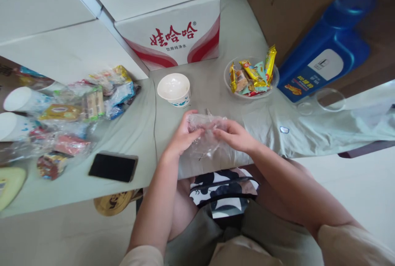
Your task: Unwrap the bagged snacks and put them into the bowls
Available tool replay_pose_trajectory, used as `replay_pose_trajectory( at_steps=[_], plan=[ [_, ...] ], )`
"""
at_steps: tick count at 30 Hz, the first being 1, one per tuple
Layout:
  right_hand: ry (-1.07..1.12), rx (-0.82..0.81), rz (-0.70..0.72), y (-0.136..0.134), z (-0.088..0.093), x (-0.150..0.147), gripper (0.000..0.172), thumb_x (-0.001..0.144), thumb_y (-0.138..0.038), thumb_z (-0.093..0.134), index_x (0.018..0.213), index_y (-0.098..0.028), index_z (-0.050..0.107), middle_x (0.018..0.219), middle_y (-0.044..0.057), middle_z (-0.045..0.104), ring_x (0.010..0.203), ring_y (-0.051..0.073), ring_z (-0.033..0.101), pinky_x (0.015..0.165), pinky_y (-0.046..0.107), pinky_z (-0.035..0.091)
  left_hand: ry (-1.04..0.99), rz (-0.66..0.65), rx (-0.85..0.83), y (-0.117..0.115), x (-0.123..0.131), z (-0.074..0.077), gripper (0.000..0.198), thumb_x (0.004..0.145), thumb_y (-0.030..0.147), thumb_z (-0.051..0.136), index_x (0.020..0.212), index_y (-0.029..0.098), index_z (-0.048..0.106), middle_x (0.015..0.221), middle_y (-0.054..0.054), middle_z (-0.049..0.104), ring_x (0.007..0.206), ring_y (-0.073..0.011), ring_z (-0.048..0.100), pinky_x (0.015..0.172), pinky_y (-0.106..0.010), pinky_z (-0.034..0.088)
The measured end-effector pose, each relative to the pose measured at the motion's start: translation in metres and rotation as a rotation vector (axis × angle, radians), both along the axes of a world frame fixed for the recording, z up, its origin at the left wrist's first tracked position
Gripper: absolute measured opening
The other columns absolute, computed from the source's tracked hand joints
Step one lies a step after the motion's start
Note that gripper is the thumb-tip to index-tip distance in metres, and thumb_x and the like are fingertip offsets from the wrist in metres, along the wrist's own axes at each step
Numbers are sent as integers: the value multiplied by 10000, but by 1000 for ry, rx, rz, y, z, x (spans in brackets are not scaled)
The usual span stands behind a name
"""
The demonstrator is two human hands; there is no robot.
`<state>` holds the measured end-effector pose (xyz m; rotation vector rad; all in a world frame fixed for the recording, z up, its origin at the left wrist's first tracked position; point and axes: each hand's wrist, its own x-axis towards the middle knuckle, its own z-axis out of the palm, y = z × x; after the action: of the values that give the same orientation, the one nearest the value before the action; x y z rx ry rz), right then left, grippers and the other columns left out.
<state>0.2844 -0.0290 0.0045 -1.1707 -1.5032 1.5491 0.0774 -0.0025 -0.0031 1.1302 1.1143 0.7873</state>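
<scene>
**Clear plastic (206, 145) pinched near the front of a cloth-covered table (142, 128): slipping or tearing are the main risks**

Directions are read from the plastic as the clock's centre. Far out, a little past nine o'clock, two paper cups (24, 99) lie on their sides beside a heap of wrapped packets (60, 112). A phone (113, 167) lies flat between eight and nine; a wide swing of the left forearm could knock it toward the table's edge. At eleven stands a patterned paper bowl (174, 89), upright and near the fingers. It looks light, so a brush from the knuckles or a trailing corner of film could tip it.

In the centre, the left hand (184, 137) has its thumb pressed on the plastic with fingers behind; the right hand (237, 135) pinches the other side likewise. How tightly they press, and whether anything is inside the crumpled film, I cannot tell. Pulling unevenly could split it; a loosened pinch could let it slide off at six o'clock into the lap.

Between one and two sits a clear bowl (251, 94) of wrapped snacks (253, 72), some poking above the rim, where a bump could spill them. At two is a big blue bottle (311, 68). A small blue-edged piece (284, 130) lies at three, where the right forearm could sweep it away.
</scene>
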Motion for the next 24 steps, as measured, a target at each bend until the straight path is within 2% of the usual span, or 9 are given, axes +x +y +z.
replay_pose_trajectory(
  at_steps=[3, 5, 9, 15, 21, 24],
  plan=[
    [-18, -27, 70, -1, 0, 2, 234, 853, -393, 575, 902, -182, 664, 660, -16, 650, 610, 143, 603, 625, 278, 473, -35, 76, -39, 2, 0, 3, 685, 683, 312, 832, 1282, 242, 507, 891, -8, 728, 696, -168, 681, 647, -273, 526],
    [3, -39, 8, 0, 1, 3, 225, 849, -375, 579, 944, -185, 652, 602, -39, 609, 555, 135, 583, 587, 271, 478, -69, 76, -93, 4, -2, 4, 596, 656, 334, 842, 1173, 217, 571, 806, 0, 729, 602, -151, 653, 568, -252, 498],
    [151, -63, -109, 3, 1, 4, 303, 818, -416, 638, 1027, -198, 630, 681, -35, 624, 584, 130, 592, 582, 274, 512, -35, 44, -168, 5, -2, 3, 392, 633, 378, 842, 903, 173, 646, 636, 11, 684, 491, -135, 605, 455, -226, 442],
    [299, -120, -185, 5, 2, 6, 249, 790, -400, 694, 947, -224, 617, 642, -45, 595, 585, 131, 583, 601, 283, 503, -82, 152, -178, 3, 2, 3, 383, 598, 351, 853, 868, 193, 632, 583, 42, 657, 457, -138, 611, 439, -229, 462],
    [560, -198, -203, 8, 0, 5, 396, 804, -581, 654, 959, -218, 623, 751, -8, 619, 630, 142, 589, 628, 311, 541, -236, 195, -182, 5, 2, 7, 378, 593, 347, 878, 810, 194, 609, 557, 51, 608, 466, -133, 600, 414, -220, 449],
    [500, -168, -160, 9, -1, 4, 373, 766, -444, 746, 1042, -226, 622, 804, -16, 638, 677, 134, 610, 675, 294, 547, -265, 179, -157, 4, 3, 9, 384, 588, 357, 894, 799, 190, 620, 579, 43, 625, 484, -127, 606, 443, -223, 472]
  ],
)
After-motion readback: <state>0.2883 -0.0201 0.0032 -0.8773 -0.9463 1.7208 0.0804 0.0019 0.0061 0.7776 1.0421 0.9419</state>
